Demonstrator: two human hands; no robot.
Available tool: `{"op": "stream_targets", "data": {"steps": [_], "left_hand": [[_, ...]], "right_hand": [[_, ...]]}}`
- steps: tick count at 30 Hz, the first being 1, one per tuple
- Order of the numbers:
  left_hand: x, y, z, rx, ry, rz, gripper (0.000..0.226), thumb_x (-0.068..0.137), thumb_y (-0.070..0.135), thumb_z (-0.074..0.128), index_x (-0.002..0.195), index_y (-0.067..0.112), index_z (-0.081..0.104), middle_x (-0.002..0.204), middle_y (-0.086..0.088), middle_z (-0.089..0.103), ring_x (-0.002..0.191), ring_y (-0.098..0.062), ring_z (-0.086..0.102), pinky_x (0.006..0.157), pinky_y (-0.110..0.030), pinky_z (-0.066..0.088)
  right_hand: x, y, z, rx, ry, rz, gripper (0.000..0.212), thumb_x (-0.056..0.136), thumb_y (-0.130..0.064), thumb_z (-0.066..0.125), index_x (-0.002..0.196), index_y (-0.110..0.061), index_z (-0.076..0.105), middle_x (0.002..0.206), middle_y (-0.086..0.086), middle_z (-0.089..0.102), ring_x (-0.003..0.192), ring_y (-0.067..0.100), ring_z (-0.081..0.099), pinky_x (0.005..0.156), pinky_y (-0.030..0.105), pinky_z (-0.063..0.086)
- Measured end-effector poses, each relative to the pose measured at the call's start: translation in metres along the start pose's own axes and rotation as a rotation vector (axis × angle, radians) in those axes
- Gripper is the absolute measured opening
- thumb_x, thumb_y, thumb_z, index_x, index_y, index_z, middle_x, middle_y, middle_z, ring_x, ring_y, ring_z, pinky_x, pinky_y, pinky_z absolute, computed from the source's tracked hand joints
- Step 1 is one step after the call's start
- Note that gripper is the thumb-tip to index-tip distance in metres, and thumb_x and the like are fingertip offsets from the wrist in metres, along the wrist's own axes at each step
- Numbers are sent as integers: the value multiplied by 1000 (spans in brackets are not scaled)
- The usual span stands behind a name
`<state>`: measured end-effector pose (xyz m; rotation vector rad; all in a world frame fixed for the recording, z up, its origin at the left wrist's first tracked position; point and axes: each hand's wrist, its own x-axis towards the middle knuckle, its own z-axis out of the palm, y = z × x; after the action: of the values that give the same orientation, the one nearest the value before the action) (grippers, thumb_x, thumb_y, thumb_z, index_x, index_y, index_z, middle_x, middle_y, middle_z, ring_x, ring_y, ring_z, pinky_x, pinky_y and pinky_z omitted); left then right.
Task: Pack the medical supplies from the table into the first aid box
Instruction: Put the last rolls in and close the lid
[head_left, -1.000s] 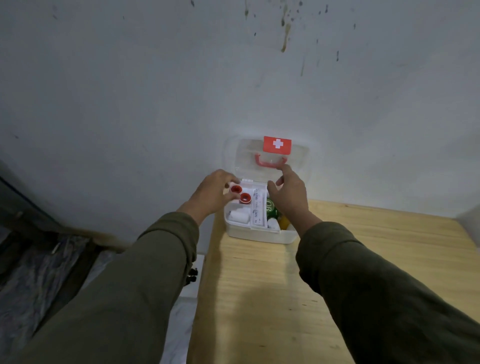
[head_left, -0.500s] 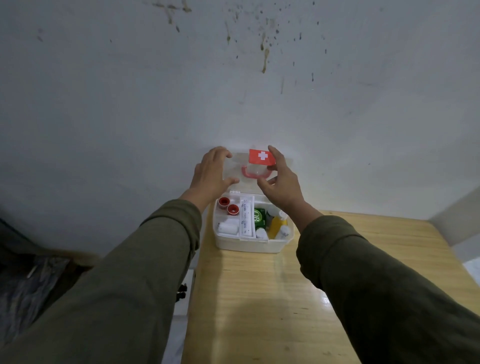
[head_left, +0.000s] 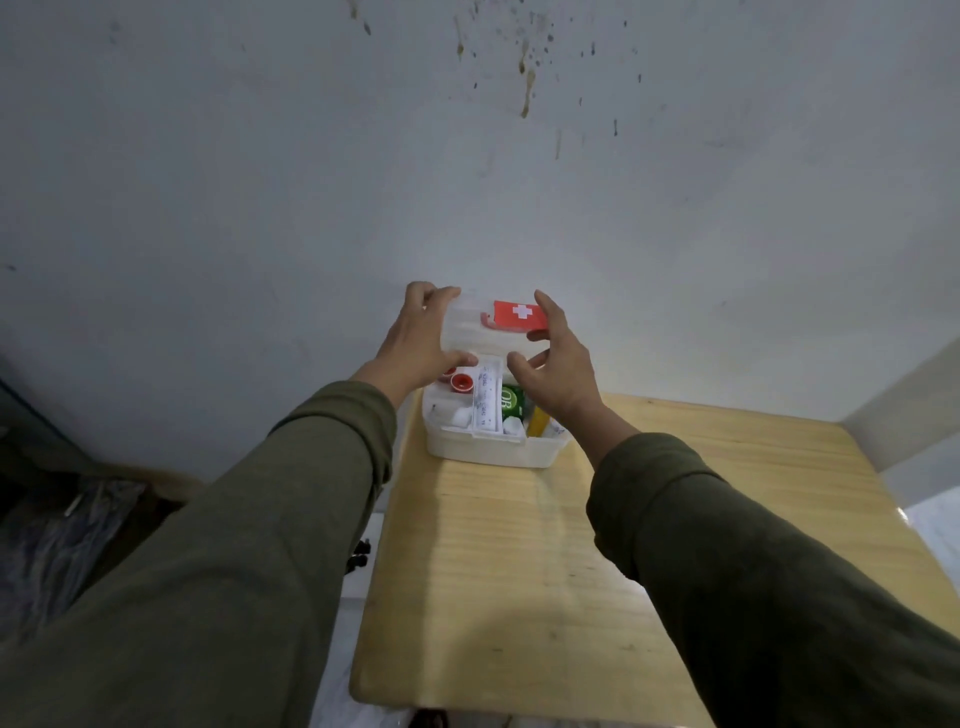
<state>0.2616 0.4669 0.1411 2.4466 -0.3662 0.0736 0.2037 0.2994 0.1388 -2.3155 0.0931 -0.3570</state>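
Note:
A white first aid box (head_left: 493, 452) stands at the far left end of the wooden table (head_left: 519, 571), against the wall. Its clear lid (head_left: 475, 332), with a red cross label (head_left: 521, 315) and a red handle, is tilted forward over the box. My left hand (head_left: 423, 338) grips the lid's left edge and my right hand (head_left: 558, 358) grips its right edge. Inside the box lie red-capped bottles (head_left: 461, 383), white rolls (head_left: 461, 417), a white strip pack (head_left: 487, 402), a green packet (head_left: 510, 402) and a yellow item (head_left: 536, 420).
A stained grey wall (head_left: 467, 182) rises right behind the box. Dark clutter lies on the floor at the left (head_left: 67, 530). A small black object (head_left: 358, 555) sits by the table's left edge. A pale wall corner (head_left: 904, 415) shows at the right.
Both hands rose from the box's contents to the upright lid and took hold of its sides. The lid has tipped forward toward me over the box.

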Motion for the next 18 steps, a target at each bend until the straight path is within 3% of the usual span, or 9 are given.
{"op": "stream_targets", "data": {"steps": [3,5,7,9,13,16,18], "left_hand": [[-22,1,7,-35,23,-3,85,71,26,81,140,20,32,146,-5,24,127,-21,41,102,-27,36],[-37,2,13,-74,10,-4,85,72,24,81,141,20,32,148,-5,24,121,-15,43,95,-20,32],[-50,3,20,-97,-4,-12,86,72,23,81,142,20,31,149,-6,24,125,-17,41,92,-18,28],[-62,1,29,-114,-27,-35,87,72,22,81,142,19,31,150,-7,23,130,-19,39,94,-18,28],[-80,-3,42,-159,-83,-102,81,70,22,82,138,21,38,150,-4,22,135,-22,33,101,-22,29],[-88,-7,50,-140,-124,-129,79,73,22,80,139,23,38,151,-3,20,138,-23,30,100,-22,27],[-91,-9,53,-106,-120,-129,80,73,25,80,141,23,37,153,-3,20,138,-25,30,106,-29,30]], "right_hand": [[-25,4,0,49,-43,35,76,81,-24,64,143,-36,21,115,-5,54,68,16,65,75,28,57],[-44,8,1,98,-71,38,75,81,-19,63,142,-36,22,111,-5,55,75,22,66,75,33,59],[-61,15,3,118,-103,30,74,82,-18,63,143,-33,23,111,-5,52,84,21,64,75,26,56],[-75,23,7,116,-125,25,75,82,-21,63,143,-34,22,116,-7,50,93,17,61,76,21,52],[-94,37,11,72,-198,34,80,80,-22,65,144,-37,19,137,-2,50,102,20,60,81,28,55],[-99,43,10,45,-245,92,74,83,-23,63,144,-32,23,130,5,57,97,25,65,87,33,51],[-98,47,10,-45,-246,108,65,85,-27,62,141,-29,30,121,6,63,96,23,65,84,31,48]]}}
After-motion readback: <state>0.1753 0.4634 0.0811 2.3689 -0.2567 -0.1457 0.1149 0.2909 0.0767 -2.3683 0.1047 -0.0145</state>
